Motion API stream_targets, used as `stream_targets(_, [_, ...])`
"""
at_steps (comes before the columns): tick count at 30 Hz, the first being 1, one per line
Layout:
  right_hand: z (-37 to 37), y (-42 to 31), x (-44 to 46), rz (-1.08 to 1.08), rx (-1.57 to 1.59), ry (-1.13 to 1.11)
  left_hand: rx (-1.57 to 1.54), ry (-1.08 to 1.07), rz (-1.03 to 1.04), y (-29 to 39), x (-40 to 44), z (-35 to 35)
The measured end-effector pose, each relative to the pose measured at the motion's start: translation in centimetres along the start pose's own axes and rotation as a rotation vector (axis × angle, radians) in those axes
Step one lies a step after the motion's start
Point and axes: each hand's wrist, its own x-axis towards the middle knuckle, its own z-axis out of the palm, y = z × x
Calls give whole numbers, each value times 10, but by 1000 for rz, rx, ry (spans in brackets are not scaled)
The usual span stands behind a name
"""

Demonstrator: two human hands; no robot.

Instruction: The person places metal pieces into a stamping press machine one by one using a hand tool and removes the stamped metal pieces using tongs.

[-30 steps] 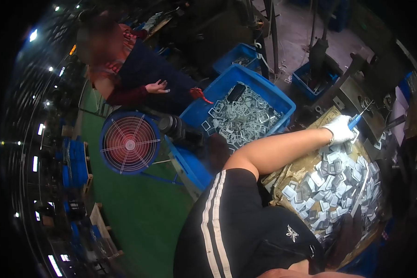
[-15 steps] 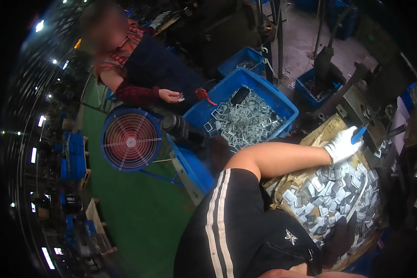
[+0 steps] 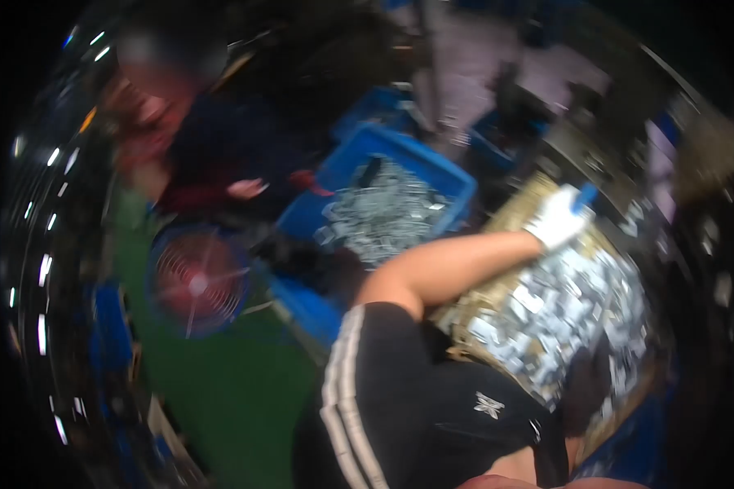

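Blue tool (image 3: 584, 198) stands at the upper edge of a brown work surface (image 3: 520, 205), above heaped pale metal pieces (image 3: 538, 306), while left of that surface a blue bin (image 3: 450, 168) holds piled silvery parts (image 3: 383, 208). White-gloved left hand (image 3: 559, 218) looks closed around the tool, its fingers blurred, and a bare strip runs along the surface's left edge beneath the forearm (image 3: 481, 257).

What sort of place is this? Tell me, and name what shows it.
Probably a factory or metalworking shop: a heap of small metal-looking pieces lies beside the white-gloved hand, a blue bin holds many loose parts, and a large caged fan stands nearby.
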Motion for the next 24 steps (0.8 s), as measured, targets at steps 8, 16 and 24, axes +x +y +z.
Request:
stream_targets(8, [-10, -17, -3, 27, -130, 15, -451, -178, -261, -15, 6, -7])
stream_targets(16, [-18, -47, -10, 244, 150, -89, -474, -393, -387, 48, -20, -30])
stream_targets(24, [-12, -60, -10, 240, 49, -124, -428, -469, -360, 36, -22, -21])
